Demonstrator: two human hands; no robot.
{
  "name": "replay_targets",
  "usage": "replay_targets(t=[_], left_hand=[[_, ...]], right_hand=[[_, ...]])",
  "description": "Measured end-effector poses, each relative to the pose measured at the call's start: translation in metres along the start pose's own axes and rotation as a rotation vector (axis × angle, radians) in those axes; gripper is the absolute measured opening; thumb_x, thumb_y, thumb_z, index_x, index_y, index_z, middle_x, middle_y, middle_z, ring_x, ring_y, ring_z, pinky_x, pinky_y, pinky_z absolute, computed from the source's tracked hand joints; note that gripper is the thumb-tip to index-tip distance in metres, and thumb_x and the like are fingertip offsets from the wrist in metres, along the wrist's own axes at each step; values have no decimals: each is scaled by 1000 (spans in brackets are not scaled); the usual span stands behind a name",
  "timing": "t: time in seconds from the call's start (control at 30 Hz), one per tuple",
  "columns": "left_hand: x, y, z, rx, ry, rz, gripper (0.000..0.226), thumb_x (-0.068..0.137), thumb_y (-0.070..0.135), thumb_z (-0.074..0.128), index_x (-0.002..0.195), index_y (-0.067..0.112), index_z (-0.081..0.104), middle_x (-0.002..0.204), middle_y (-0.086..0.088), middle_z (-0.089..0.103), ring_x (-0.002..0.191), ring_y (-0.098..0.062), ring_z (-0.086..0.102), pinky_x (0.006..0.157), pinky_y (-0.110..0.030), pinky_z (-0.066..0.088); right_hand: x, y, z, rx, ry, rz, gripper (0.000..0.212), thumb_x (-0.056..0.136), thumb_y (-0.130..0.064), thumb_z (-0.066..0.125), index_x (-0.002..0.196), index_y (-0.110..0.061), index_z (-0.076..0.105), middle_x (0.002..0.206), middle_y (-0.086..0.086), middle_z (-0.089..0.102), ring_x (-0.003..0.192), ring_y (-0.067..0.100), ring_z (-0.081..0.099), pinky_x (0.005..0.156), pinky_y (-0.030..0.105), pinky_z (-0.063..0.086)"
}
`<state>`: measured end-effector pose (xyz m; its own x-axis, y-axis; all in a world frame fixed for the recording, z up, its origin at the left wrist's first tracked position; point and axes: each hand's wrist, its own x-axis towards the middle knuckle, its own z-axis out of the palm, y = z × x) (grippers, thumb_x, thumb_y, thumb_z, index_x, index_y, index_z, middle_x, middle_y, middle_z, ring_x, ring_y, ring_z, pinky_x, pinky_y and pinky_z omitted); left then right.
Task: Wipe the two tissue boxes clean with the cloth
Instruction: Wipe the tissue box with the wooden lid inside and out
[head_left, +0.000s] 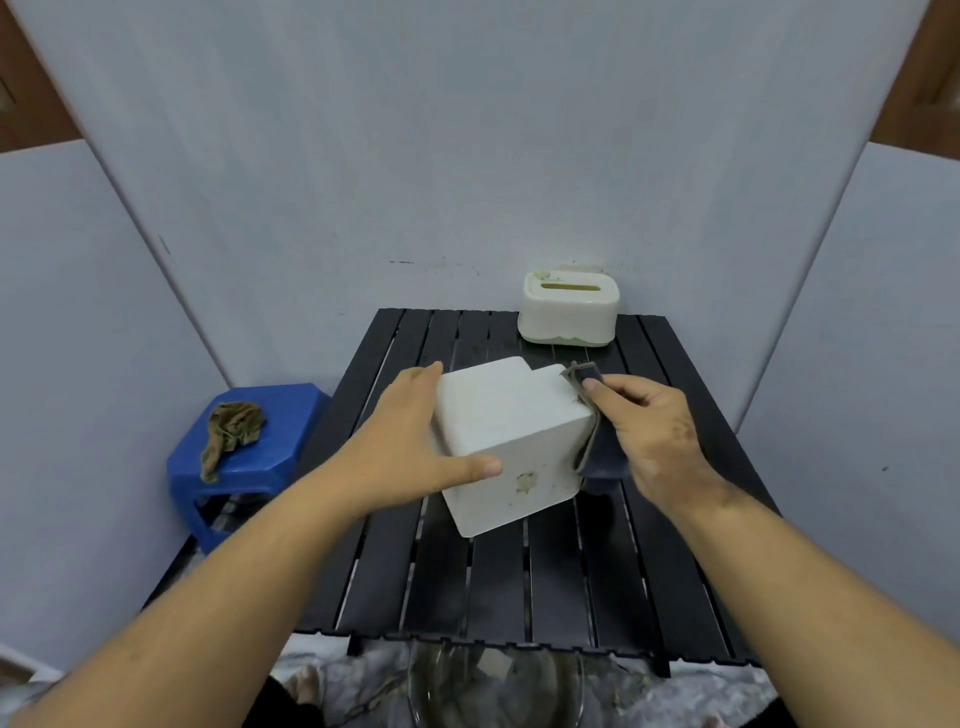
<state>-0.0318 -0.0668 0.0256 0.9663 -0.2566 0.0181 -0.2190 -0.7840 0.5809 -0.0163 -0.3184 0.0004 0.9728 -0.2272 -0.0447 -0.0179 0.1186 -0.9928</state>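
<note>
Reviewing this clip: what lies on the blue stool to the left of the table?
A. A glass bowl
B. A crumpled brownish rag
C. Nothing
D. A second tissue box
B: a crumpled brownish rag lies on the blue stool, while the green-based tissue box stands at the table's far edge.

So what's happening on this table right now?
A person is cleaning the white tissue box on the black slatted table. The left hand steadies it while the right hand presses a dark cloth against its right side. A smudge shows on its near face. The green-based tissue box waits behind.
</note>
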Motion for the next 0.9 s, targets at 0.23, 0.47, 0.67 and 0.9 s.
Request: replay_targets(t=[0.23,0.47,0.67,0.9], left_hand=[[47,69,-11,539,-115,104,69,71,76,74,102,20,46,106,4,52,106,-21,46,80,-38,41],[70,95,-8,713,-218,126,76,72,77,72,117,19,52,115,3,55,111,-22,50,84,-37,42],[66,87,-7,615,-180,172,79,69,68,78,135,31,54,119,7,54,118,-18,49,91,-37,46],[27,48,-28,336,31,221,80,56,66,79,128,44,51,127,22,49,121,-6,45,98,-37,46]], right_hand=[[2,12,-11,-19,45,-7,13,88,-23,75,76,-22,80,80,4,76,85,27,72,68,46,62],[0,18,-29,27,25,10,12,88,-22,74,84,-11,79,90,15,75,88,30,71,55,30,56],[-8,17,-23,-16,-37,27,14,90,-24,73,81,-14,79,81,10,76,84,30,74,68,61,60],[-20,11,-13,-43,-72,-186,7,89,-19,73,87,-18,80,84,0,76,83,14,73,78,35,58]])
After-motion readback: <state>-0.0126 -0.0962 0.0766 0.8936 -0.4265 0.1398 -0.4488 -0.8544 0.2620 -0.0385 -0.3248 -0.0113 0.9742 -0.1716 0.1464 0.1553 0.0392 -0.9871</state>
